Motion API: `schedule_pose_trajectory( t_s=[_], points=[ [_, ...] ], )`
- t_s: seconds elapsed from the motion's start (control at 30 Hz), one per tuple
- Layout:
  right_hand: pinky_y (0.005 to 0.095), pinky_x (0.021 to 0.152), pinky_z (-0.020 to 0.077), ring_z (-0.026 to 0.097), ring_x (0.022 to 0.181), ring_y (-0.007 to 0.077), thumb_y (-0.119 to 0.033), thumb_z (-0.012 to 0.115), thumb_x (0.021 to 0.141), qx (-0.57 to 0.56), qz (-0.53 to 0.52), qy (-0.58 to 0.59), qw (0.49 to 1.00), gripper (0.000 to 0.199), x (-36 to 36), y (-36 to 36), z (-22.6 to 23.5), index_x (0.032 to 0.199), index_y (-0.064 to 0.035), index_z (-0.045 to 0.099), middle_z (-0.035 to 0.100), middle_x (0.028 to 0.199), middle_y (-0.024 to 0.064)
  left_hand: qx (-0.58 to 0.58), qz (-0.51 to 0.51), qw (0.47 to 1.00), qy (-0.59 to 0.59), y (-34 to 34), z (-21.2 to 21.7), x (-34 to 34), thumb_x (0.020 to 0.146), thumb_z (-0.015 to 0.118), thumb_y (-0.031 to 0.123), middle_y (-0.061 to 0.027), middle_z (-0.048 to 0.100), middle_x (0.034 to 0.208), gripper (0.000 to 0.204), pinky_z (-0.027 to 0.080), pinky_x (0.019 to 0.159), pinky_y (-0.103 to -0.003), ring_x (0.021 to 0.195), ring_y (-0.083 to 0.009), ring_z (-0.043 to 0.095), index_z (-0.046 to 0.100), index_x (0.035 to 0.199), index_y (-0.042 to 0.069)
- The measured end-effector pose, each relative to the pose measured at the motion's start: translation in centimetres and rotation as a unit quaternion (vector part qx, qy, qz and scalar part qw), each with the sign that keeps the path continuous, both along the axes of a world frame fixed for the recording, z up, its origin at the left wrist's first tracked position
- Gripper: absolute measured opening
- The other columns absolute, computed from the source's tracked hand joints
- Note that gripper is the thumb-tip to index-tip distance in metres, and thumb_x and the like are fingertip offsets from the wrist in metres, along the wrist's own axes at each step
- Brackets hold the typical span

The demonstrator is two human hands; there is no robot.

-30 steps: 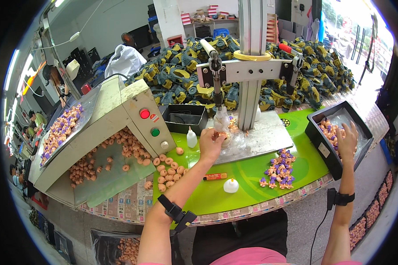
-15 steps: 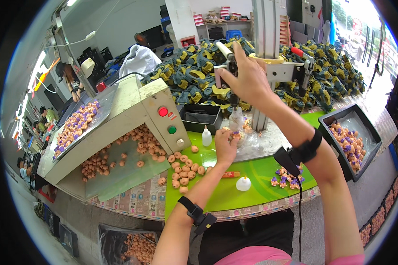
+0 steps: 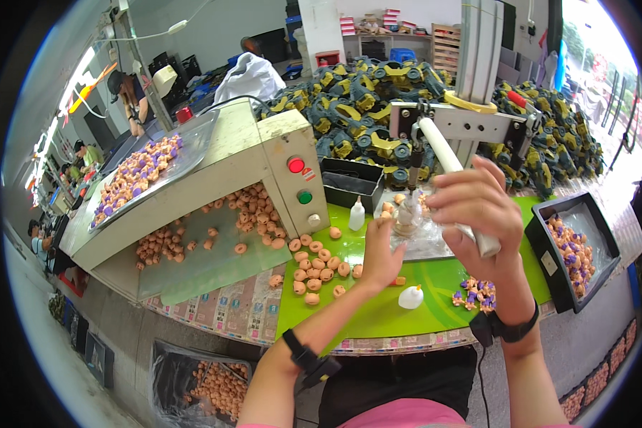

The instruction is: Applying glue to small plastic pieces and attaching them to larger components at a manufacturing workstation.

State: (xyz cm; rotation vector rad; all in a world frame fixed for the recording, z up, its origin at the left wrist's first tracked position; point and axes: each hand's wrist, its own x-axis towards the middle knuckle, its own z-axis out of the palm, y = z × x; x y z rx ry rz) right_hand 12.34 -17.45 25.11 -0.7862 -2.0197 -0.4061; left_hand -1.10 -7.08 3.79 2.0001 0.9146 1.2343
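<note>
My right hand point(image 3: 481, 214) is closed round the white lever handle point(image 3: 442, 146) of a hand press, which slants down toward me. The press's metal shaft point(image 3: 415, 164) stands over a clear plastic holder point(image 3: 406, 217) on a pale base plate. What is inside the holder is hard to make out. My left hand point(image 3: 384, 258) is just left of and nearer than the holder, with thumb and fingers apart and nothing visible in them. Round peach-coloured toy heads point(image 3: 314, 269) lie to its left. Small peach-and-purple figures point(image 3: 476, 294) sit below my right hand.
A beige machine point(image 3: 214, 171) with red and green buttons fills the left, carrying a tray of figures. White dropper bottles point(image 3: 411, 297) stand on the green mat point(image 3: 378, 322). At right is a black bin point(image 3: 578, 246); a heap of grey-yellow parts point(image 3: 364, 107) lies behind.
My right hand has pulled the lever from its raised position down toward me. My left hand has drawn back from the holder and its fingers have spread. The view has shifted slightly.
</note>
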Motion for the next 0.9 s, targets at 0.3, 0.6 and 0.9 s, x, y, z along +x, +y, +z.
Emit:
schedule_pose_trajectory(
  t_s=[0.3, 0.6, 0.9],
  points=[
    [0.0432, 0.095, 0.0428, 0.055, 0.113, 0.0349, -0.022, 0.073, 0.076, -0.098, -0.097, 0.193, 0.971, 0.062, 2.6, -5.5, -10.8, 0.129, 0.0009, 0.05, 0.053, 0.126, 0.0229, 0.103, 0.192, 0.945, 0.243, -7.8, 3.4, -14.3, 0.074, 0.076, 0.036, -0.0168, 0.038, 0.134, 0.08, 0.028, 0.105, -0.053, 0.126, -0.0354, 0.036, 0.04, 0.137, 0.005],
    [0.0362, 0.083, 0.0488, 0.062, 0.091, 0.025, -0.005, 0.072, 0.074, -0.295, -0.103, 0.174, 0.934, 0.056, 1.4, -9.3, -16.4, 0.126, 0.0001, 0.052, 0.058, 0.115, 0.017, 0.086, 0.219, 0.904, 0.356, -6.9, -0.2, -15.7, 0.078, 0.069, 0.03, -0.0164, 0.05, 0.108, 0.057, 0.039, 0.089, -0.051, 0.105, -0.0361, 0.048, 0.047, 0.124, 0.003],
    [0.0352, 0.081, 0.0495, 0.064, 0.084, 0.0221, 0.0, 0.072, 0.072, -0.327, -0.1, 0.203, 0.918, 0.052, 2.1, -10.6, -18.3, 0.121, -0.0021, 0.056, 0.063, 0.106, 0.0135, 0.1, 0.152, 0.932, 0.314, -6.3, -0.2, -15.4, 0.075, 0.07, 0.011, -0.0171, 0.05, 0.098, 0.03, 0.043, 0.075, -0.042, 0.088, -0.0353, 0.052, 0.053, 0.098, 0.003]
  ],
)
